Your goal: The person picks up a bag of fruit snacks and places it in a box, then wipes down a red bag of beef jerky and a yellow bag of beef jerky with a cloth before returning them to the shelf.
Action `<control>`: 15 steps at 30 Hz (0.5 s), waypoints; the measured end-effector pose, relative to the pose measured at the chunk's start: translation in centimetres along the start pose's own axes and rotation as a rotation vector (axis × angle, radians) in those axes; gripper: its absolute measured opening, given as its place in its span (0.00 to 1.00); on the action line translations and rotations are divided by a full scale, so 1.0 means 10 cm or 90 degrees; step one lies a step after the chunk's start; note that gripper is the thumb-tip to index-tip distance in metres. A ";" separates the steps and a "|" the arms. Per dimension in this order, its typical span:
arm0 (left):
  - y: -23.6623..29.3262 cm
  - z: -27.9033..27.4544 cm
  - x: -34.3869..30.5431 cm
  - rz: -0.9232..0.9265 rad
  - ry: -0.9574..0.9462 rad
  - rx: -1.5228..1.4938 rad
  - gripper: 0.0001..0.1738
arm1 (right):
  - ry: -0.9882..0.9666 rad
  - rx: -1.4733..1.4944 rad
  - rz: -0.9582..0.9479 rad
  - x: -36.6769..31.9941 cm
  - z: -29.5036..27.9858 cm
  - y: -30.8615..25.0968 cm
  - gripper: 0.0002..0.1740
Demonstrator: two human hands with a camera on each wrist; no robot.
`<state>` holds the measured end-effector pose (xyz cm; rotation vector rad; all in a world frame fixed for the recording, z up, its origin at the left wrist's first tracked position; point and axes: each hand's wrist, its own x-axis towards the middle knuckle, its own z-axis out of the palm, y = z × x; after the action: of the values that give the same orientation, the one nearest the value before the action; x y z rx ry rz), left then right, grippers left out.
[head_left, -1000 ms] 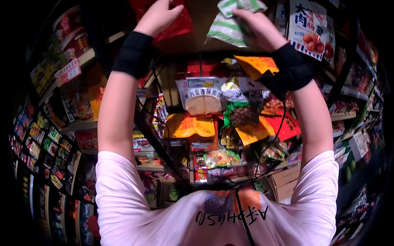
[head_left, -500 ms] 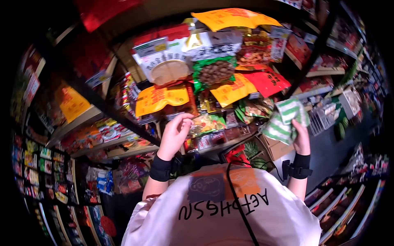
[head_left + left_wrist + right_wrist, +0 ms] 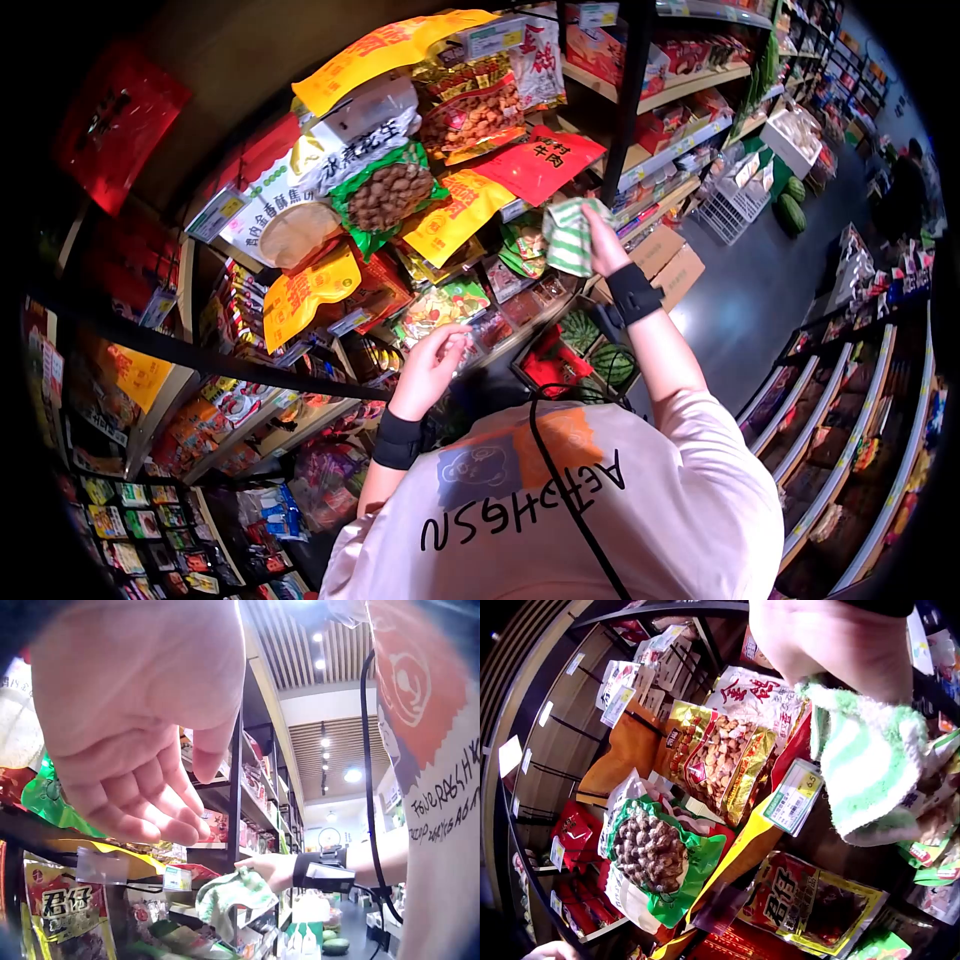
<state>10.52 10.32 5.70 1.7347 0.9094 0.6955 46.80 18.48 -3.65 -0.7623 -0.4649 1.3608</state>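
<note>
the right hand point(image 3: 604, 246) pinched the cloth point(image 3: 569, 240) in its grip, near the red bag point(image 3: 543, 165); the left hand point(image 3: 431, 374) was loosely curled, holding nothing. wiping seemed underway; next, spreading the cloth seemed called for.

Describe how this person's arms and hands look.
The left hand and right hand are ungloved. Both have black wristbands above them; the right one carries a dark boxy device. The pale shirt has short sleeves, and a black cable runs over its front.
</note>
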 end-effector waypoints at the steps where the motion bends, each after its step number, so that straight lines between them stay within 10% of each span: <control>1: 0.03 0.00 -0.05 -0.004 0.006 0.007 0.11 | -0.041 0.002 -0.004 0.13 0.02 0.02 0.17; 4: 0.02 -0.04 -0.24 -0.033 0.044 -0.002 0.11 | -0.010 -0.083 -0.067 0.47 0.15 0.07 0.29; 15: -0.14 -0.21 -0.92 -0.121 0.227 0.006 0.12 | 0.142 0.012 -0.194 0.88 0.29 0.24 0.20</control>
<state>3.46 3.98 4.69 1.5323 1.3046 0.8887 44.62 27.73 -4.48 -0.7825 -0.3743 0.9825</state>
